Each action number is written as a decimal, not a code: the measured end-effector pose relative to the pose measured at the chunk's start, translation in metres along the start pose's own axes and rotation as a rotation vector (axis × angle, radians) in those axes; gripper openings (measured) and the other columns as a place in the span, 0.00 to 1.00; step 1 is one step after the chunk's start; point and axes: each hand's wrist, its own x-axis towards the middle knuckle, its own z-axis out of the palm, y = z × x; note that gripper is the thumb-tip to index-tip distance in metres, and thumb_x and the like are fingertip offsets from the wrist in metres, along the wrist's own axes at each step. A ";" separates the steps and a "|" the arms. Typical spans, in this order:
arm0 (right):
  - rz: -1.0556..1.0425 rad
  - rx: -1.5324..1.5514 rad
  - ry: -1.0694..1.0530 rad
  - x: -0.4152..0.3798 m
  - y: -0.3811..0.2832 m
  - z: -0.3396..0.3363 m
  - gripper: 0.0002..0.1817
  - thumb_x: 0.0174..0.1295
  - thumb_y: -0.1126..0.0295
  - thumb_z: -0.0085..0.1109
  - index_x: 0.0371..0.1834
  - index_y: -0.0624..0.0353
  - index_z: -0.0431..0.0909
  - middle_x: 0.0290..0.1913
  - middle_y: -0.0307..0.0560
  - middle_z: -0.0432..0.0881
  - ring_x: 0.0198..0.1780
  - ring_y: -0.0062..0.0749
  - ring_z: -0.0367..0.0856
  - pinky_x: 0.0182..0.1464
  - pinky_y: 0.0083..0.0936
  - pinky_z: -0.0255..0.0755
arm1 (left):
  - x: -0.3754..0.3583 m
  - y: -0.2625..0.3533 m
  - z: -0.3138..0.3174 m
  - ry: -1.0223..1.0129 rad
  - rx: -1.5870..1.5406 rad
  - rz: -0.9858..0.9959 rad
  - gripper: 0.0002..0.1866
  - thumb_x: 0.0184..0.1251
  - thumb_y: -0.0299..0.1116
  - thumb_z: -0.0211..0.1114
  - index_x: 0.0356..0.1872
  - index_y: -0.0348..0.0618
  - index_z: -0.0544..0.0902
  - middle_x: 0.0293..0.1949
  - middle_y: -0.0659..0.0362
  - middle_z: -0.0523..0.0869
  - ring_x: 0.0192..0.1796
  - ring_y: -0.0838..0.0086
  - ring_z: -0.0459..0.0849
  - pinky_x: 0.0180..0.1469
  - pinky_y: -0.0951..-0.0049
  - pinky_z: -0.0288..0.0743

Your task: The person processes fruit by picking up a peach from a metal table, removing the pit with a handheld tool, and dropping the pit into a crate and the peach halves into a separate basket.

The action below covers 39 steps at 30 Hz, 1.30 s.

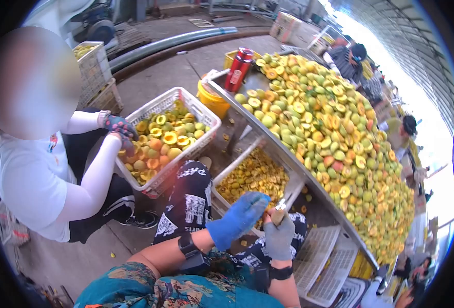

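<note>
My left hand [240,218], in a blue glove, is held over my lap near a white crate [221,197] of small yellow-brown pieces that look like fruit stones [255,177]. Its fingers stretch toward the right hand, and no fruit shows in them; the palm side is hidden. My right hand [279,237], in a grey glove with bare fingertips, is closed round a small pitting tool [278,215] with a tan handle and a shiny metal tip pointing up. Just beyond my hands, a metal table [288,150] bears a large heap of halved and whole yellow-green fruit [324,123], apricot- or peach-like.
At my left a person [37,179] in patterned gloves reaches into a white crate [178,91] of fruit halves. A red flask [238,70] stands on the table corner, above a yellow bucket [214,100]. Empty-looking white crates [316,256] lie at right. Several people work beyond the heap.
</note>
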 end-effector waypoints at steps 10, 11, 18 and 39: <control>-0.190 0.014 0.126 0.013 -0.005 0.028 0.07 0.59 0.70 0.65 0.32 0.60 0.78 0.27 0.40 0.79 0.28 0.25 0.78 0.35 0.26 0.73 | 0.028 0.019 -0.022 0.218 -0.107 -0.046 0.19 0.75 0.41 0.57 0.59 0.40 0.74 0.57 0.52 0.78 0.55 0.63 0.77 0.58 0.61 0.73; -0.195 0.007 0.129 0.017 -0.005 0.027 0.07 0.59 0.70 0.65 0.32 0.60 0.78 0.27 0.40 0.79 0.28 0.25 0.78 0.35 0.26 0.73 | 0.032 0.025 -0.028 0.201 -0.221 -0.087 0.19 0.76 0.44 0.55 0.57 0.42 0.75 0.52 0.56 0.79 0.52 0.70 0.78 0.55 0.68 0.74; 0.082 0.199 0.104 0.047 0.001 0.014 0.13 0.61 0.68 0.63 0.41 0.66 0.76 0.30 0.48 0.81 0.32 0.33 0.82 0.37 0.30 0.76 | 0.040 0.034 -0.026 0.087 -0.998 -0.266 0.20 0.72 0.52 0.59 0.48 0.44 0.79 0.41 0.56 0.84 0.44 0.65 0.84 0.47 0.64 0.80; -0.232 -0.316 -0.208 0.006 -0.031 0.046 0.20 0.59 0.71 0.60 0.52 0.67 0.68 0.35 0.67 0.80 0.39 0.67 0.79 0.39 0.52 0.71 | 0.013 0.064 -0.018 0.298 -0.363 0.095 0.23 0.76 0.50 0.54 0.55 0.40 0.76 0.50 0.55 0.80 0.51 0.74 0.79 0.56 0.72 0.73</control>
